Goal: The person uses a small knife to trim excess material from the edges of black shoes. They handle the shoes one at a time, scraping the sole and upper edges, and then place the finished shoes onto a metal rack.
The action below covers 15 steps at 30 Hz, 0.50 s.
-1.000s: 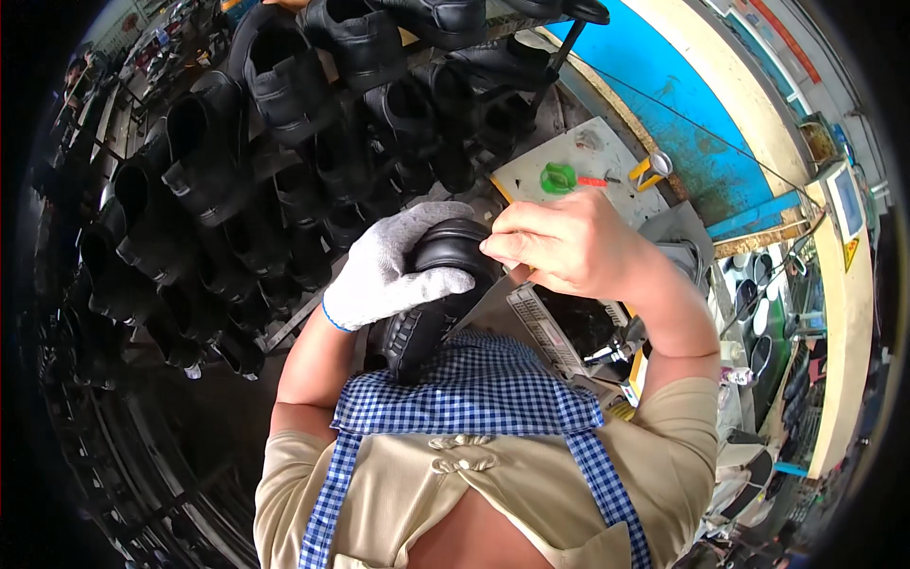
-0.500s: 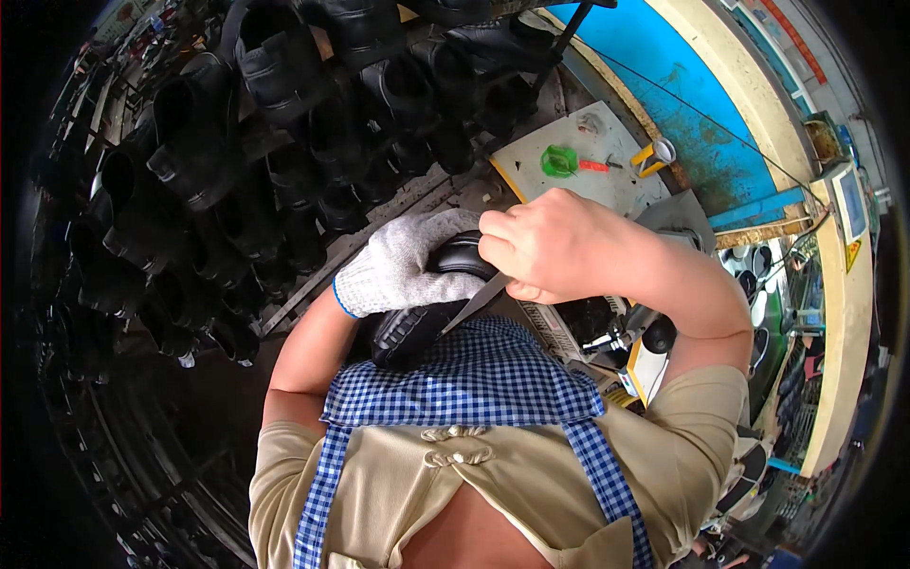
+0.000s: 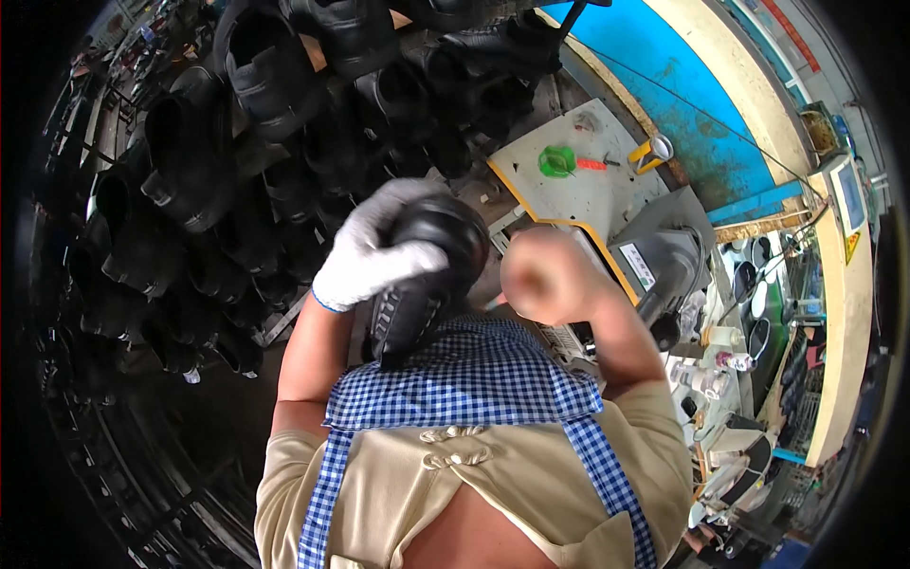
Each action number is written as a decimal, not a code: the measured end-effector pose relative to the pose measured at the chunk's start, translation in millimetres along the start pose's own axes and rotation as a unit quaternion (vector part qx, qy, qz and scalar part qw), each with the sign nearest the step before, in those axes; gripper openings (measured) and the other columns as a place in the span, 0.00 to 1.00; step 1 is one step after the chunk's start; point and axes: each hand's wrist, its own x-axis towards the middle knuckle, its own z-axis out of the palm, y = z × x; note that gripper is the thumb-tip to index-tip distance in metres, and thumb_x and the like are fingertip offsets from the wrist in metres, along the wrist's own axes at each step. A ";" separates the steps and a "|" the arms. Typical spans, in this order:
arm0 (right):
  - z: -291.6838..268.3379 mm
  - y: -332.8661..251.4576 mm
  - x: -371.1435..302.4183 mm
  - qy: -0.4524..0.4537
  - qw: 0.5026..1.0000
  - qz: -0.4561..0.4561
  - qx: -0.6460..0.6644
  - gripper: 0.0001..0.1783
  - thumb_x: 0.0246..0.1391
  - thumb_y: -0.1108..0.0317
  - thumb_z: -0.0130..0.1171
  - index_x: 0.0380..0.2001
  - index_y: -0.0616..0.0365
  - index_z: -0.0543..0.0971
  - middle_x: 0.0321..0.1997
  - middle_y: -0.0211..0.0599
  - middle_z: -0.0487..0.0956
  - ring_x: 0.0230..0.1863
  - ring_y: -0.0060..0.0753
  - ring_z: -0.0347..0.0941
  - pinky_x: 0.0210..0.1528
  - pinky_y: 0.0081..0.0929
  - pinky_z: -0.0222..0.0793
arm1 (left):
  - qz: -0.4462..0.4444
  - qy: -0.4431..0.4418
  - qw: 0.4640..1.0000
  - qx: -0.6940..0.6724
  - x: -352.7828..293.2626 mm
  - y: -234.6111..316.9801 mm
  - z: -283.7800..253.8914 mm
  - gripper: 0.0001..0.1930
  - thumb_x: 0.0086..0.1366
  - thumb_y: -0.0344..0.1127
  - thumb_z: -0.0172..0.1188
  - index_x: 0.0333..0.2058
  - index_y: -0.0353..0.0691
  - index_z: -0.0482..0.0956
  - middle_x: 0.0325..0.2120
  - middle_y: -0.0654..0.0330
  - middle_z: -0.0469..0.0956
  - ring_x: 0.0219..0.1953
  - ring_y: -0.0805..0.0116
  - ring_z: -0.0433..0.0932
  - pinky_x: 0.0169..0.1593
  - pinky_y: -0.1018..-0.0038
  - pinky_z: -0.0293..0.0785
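Observation:
My left hand (image 3: 358, 254), in a whitish knit glove with a blue cuff edge, is wrapped round a black shoe (image 3: 444, 232) in front of my chest. The shoe's rounded upper faces up, and its ridged sole edge comes down close to the blue checked apron (image 3: 455, 379). To the right of the shoe, apart from it, is my bare right hand (image 3: 559, 270), closed in a fist and smeared by motion. It grips a knife, most of which is hidden; only a small bit (image 3: 497, 302) shows at the fist's left side.
Racks of black shoes (image 3: 261, 85) fill the left and far side. Beyond my right hand stands a pale work table (image 3: 550, 204) bearing a green holder (image 3: 557, 161), a red-handled tool (image 3: 591, 164) and a yellow cup (image 3: 650, 155). A grey machine (image 3: 668, 237) is to the right.
My right hand has come away from the shoe, moving right and nearer, and the knife blade no longer lies along the sole edge. My left hand has turned the shoe slightly and shifted left.

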 end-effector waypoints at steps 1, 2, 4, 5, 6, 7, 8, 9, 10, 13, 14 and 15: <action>10.2 13.4 -9.5 0.040 0.999 0.016 -0.004 0.12 0.37 0.78 0.60 0.28 0.57 0.69 0.28 0.34 0.73 0.23 0.32 0.75 0.22 0.26 0.68 | 0.009 0.047 0.997 -0.060 2.2 -3.8 -4.7 0.34 0.51 0.42 0.74 0.55 0.36 0.72 0.48 0.58 0.76 0.51 0.65 0.75 0.56 0.69 0.72; 18.1 26.8 -18.9 0.072 0.996 0.053 -0.019 0.13 0.39 0.76 0.62 0.29 0.57 0.69 0.28 0.34 0.74 0.24 0.34 0.75 0.23 0.26 0.69 | 0.023 0.092 0.986 -0.140 2.8 -10.3 -8.7 0.34 0.54 0.42 0.71 0.57 0.37 0.70 0.48 0.56 0.76 0.50 0.64 0.76 0.57 0.67 0.73; 39.7 56.5 -47.4 0.143 0.980 0.112 -0.079 0.17 0.41 0.74 0.65 0.35 0.58 0.72 0.34 0.35 0.78 0.25 0.34 0.76 0.26 0.25 0.71 | 0.049 0.188 0.947 -0.255 6.7 -20.0 -14.8 0.33 0.58 0.46 0.67 0.59 0.37 0.68 0.50 0.53 0.76 0.51 0.60 0.77 0.57 0.63 0.74; 44.3 52.8 -56.9 0.138 0.973 0.178 -0.059 0.22 0.40 0.73 0.67 0.42 0.58 0.73 0.38 0.37 0.79 0.26 0.32 0.77 0.28 0.25 0.72 | 0.008 0.200 0.926 -0.321 4.2 -41.1 -25.7 0.34 0.62 0.52 0.63 0.60 0.38 0.67 0.53 0.50 0.75 0.51 0.55 0.77 0.56 0.59 0.76; 49.2 48.1 -66.0 0.133 0.960 0.242 -0.039 0.28 0.40 0.72 0.69 0.48 0.59 0.74 0.42 0.38 0.80 0.27 0.30 0.78 0.29 0.25 0.72 | -0.041 0.202 0.893 -0.401 7.0 -45.1 -27.8 0.35 0.65 0.58 0.58 0.61 0.38 0.66 0.55 0.48 0.73 0.54 0.51 0.75 0.58 0.57 0.74; 52.2 44.5 -74.0 0.124 0.954 0.271 -0.019 0.41 0.39 0.70 0.71 0.61 0.59 0.68 0.46 0.43 0.80 0.30 0.27 0.79 0.34 0.24 0.73 | -0.036 0.169 0.869 -0.463 9.5 -49.0 -27.4 0.36 0.65 0.60 0.56 0.61 0.38 0.66 0.56 0.49 0.72 0.55 0.51 0.74 0.59 0.56 0.72; 60.6 51.2 -86.8 0.146 0.948 0.280 0.032 0.50 0.38 0.69 0.72 0.66 0.62 0.61 0.45 0.46 0.80 0.32 0.29 0.79 0.36 0.26 0.74 | -0.033 0.135 0.841 -0.522 15.4 -46.5 -19.1 0.36 0.66 0.62 0.54 0.61 0.38 0.66 0.57 0.49 0.72 0.57 0.51 0.73 0.61 0.55 0.71; 70.0 54.8 -94.2 0.199 0.938 0.270 0.092 0.53 0.37 0.68 0.74 0.67 0.63 0.58 0.46 0.47 0.80 0.35 0.32 0.80 0.40 0.27 0.74 | -0.010 0.176 0.854 -0.489 26.7 -48.4 -11.2 0.37 0.66 0.63 0.53 0.62 0.39 0.65 0.58 0.51 0.71 0.59 0.52 0.71 0.63 0.54 0.67; 77.2 59.8 -99.5 0.249 0.921 0.257 0.152 0.57 0.36 0.67 0.76 0.68 0.63 0.56 0.47 0.48 0.80 0.38 0.34 0.81 0.44 0.28 0.75 | -0.020 0.214 0.849 -0.483 30.2 -47.1 -2.8 0.38 0.65 0.64 0.54 0.62 0.40 0.65 0.59 0.53 0.71 0.59 0.54 0.71 0.64 0.56 0.66; 55.3 41.1 -78.1 0.302 0.950 0.068 -0.043 0.57 0.39 0.64 0.77 0.68 0.65 0.54 0.53 0.48 0.78 0.49 0.38 0.79 0.54 0.30 0.72 | -0.050 0.193 0.832 -0.517 37.1 -68.7 6.3 0.36 0.63 0.63 0.58 0.59 0.40 0.70 0.55 0.51 0.75 0.55 0.53 0.75 0.62 0.54 0.69; 51.1 41.0 -73.2 0.363 0.924 0.087 0.084 0.54 0.42 0.65 0.76 0.68 0.65 0.55 0.55 0.47 0.77 0.52 0.38 0.77 0.57 0.31 0.70 | -0.051 0.177 0.848 -0.496 36.1 -78.2 0.3 0.35 0.62 0.60 0.60 0.59 0.40 0.70 0.54 0.50 0.75 0.55 0.53 0.75 0.62 0.54 0.70; 45.0 41.3 -67.3 0.416 0.880 0.099 0.207 0.52 0.44 0.66 0.74 0.68 0.66 0.56 0.57 0.47 0.76 0.55 0.39 0.75 0.60 0.32 0.68 | -0.050 0.159 0.864 -0.475 38.8 -82.8 -7.2 0.34 0.61 0.57 0.61 0.59 0.39 0.70 0.54 0.50 0.75 0.55 0.53 0.75 0.61 0.54 0.70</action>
